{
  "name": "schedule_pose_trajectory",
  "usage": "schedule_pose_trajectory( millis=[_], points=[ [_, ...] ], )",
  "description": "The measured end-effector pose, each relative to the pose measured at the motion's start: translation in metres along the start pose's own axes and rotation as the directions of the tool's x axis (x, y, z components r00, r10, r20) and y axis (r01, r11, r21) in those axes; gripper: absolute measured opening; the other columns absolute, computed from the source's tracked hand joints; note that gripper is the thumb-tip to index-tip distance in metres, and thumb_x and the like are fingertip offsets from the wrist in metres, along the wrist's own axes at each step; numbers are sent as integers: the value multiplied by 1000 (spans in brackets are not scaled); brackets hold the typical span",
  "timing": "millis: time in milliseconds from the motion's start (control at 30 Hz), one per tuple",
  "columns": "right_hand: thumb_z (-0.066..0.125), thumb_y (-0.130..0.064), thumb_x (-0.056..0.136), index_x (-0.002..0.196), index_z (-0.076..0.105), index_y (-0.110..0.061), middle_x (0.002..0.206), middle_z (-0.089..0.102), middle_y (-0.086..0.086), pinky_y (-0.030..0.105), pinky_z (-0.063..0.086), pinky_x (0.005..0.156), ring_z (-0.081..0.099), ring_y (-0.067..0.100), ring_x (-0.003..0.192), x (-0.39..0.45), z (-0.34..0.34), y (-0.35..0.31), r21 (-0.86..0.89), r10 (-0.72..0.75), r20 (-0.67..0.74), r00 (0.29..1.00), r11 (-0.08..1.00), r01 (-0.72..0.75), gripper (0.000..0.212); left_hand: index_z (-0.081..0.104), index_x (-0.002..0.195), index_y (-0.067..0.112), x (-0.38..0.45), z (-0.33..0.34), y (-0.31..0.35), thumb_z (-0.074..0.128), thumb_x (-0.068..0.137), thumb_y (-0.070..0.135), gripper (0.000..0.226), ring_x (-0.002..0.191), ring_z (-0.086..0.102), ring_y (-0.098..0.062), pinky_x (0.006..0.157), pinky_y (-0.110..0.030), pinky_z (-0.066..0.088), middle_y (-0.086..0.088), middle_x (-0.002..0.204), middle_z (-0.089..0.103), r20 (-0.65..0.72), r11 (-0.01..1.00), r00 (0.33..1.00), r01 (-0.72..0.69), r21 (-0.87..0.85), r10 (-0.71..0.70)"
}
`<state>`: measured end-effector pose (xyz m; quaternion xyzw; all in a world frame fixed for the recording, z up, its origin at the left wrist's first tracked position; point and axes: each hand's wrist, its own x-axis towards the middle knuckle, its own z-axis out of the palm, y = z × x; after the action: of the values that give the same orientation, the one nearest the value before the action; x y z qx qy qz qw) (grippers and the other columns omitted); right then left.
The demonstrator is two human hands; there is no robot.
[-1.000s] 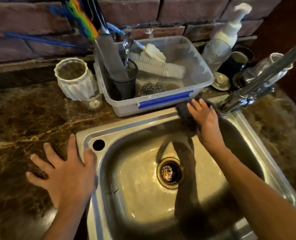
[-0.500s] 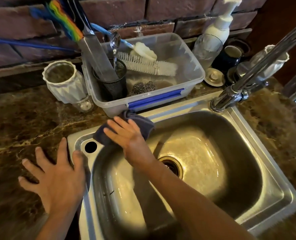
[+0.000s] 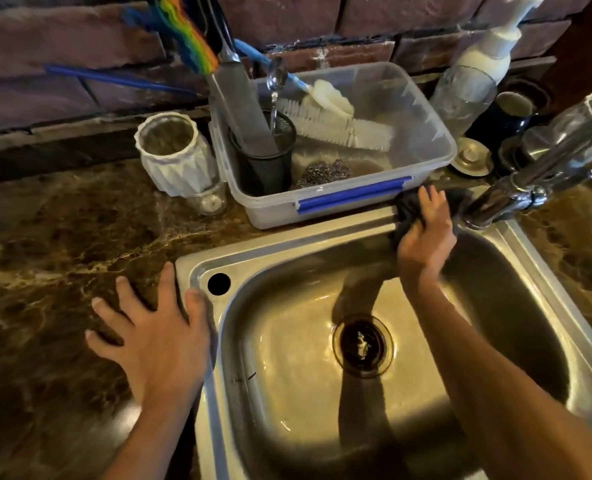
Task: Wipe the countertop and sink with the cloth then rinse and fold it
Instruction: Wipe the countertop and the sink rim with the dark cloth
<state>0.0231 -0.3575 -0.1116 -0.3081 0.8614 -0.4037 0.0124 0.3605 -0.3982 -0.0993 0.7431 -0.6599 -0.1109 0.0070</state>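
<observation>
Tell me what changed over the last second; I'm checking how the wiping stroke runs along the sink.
The right hand swept the dark cloth left along the sink's back rim, then back right to the faucet end, pressing throughout. The left hand stayed flat on the countertop at the sink's left corner. The plastic bin stayed put.

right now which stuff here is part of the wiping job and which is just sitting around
In use: cloth pressed by right hand; sink; countertop under left hand; faucet.
Lying about: plastic bin, bottle brush, steel scourer, white jar, soap bottle.
</observation>
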Motion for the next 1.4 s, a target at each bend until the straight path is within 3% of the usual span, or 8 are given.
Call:
schedule_pose_trajectory(
  millis=[233,433,533,700,900,1067,1233,1400],
  points=[
    [45,-3,94,137,59,-7,151,48,15,51,22,121,34,31,147,-133,76,-102,178,-146,235,961,978,105,45,19,156,41,-1,-6,1,-10,88,66,78,152,-4,-46,117,-71,0,-17,168,8,23,998,1000,-18,-65,20],
    [46,-8,91,129,66,-8,142,58,15,56,34,115,46,36,139,-166,93,-141,214,-459,540,706,886,412,43,39,151,32,-1,-11,-7,4,87,61,79,155,2,-32,119,-63,-5,-13,167,17,-23,956,999,-53,-288,48],
    [49,12,92,134,62,-7,148,53,12,48,31,120,39,23,144,-180,75,-143,320,-496,628,600,867,381,47,34,154,27,1,-13,-19,10,94,58,72,156,3,-19,120,-52,-10,-4,168,18,3,903,992,-115,-413,128],
    [45,-10,94,140,57,-13,153,43,-1,23,23,121,33,12,146,-247,20,-137,369,-428,690,584,902,225,47,42,151,17,-21,-22,-64,27,96,49,65,153,16,-14,125,-36,6,-1,163,33,14,760,959,-215,-614,283],
    [65,7,82,147,50,-26,159,39,-7,15,8,120,33,15,147,-340,-87,-66,309,-511,781,359,816,489,75,39,153,20,-131,-12,-104,21,100,45,61,153,16,-12,125,-35,2,3,162,34,-59,841,960,-270,-469,275],
    [53,-14,97,151,38,-38,162,10,-21,28,0,123,2,1,150,-342,-103,-80,213,-429,855,292,803,557,61,56,141,14,-178,2,-123,31,103,39,51,152,26,-19,125,-41,13,-2,157,42,-115,886,955,-295,-358,272],
    [19,-39,91,157,18,-32,168,7,8,55,20,122,3,32,155,-301,-23,-99,95,-377,872,312,755,648,67,49,147,15,-172,3,-119,34,101,40,54,152,27,-16,125,-44,17,-1,157,44,-130,896,958,-287,-339,257],
    [14,-46,92,159,12,-28,169,4,12,56,11,124,-11,37,154,-314,-28,-91,72,-348,915,205,640,765,69,53,143,12,-171,1,-118,36,101,41,54,151,29,-16,125,-41,16,-3,154,48,-148,885,965,-258,-388,217]
  ],
)
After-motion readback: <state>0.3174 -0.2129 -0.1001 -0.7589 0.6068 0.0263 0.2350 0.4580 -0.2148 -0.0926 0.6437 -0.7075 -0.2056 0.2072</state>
